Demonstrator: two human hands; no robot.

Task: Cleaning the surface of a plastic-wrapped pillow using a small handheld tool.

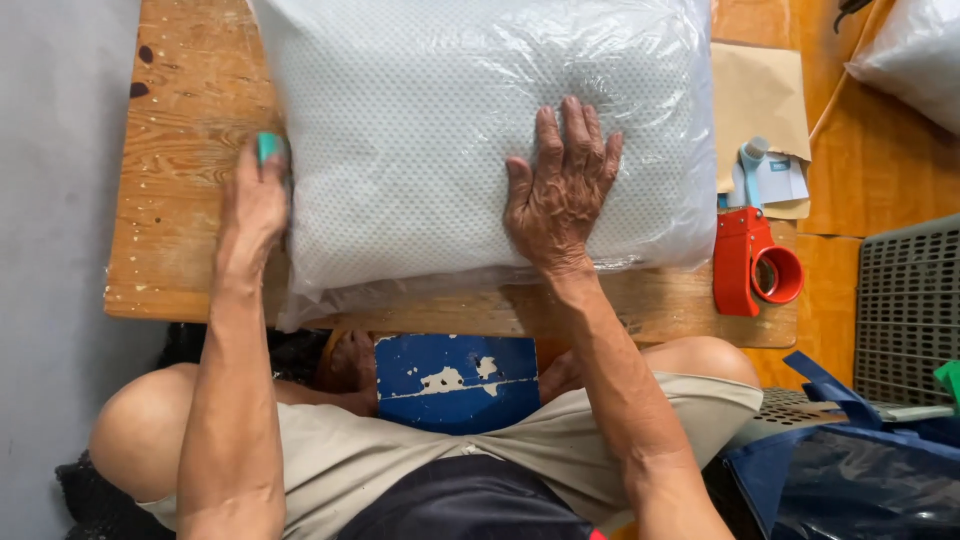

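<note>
Surface: low wooden bench (180, 150), worn, paint-flecked, on grey floor. Orange board to right, grey plastic crate (908, 300) at far right. Red tape dispenser (750, 262) on bench right end, brown envelope (755, 95) behind it. Bagged white pillow (470, 130) in clear plastic covers most of bench top. Both forearms reach forward from seated knees. Right hand (562, 190) flat on pillow, fingers spread wide, pressing down. Left hand (255, 205) at pillow's left edge, curled around small teal object (268, 147); exact kind unclear.
</note>
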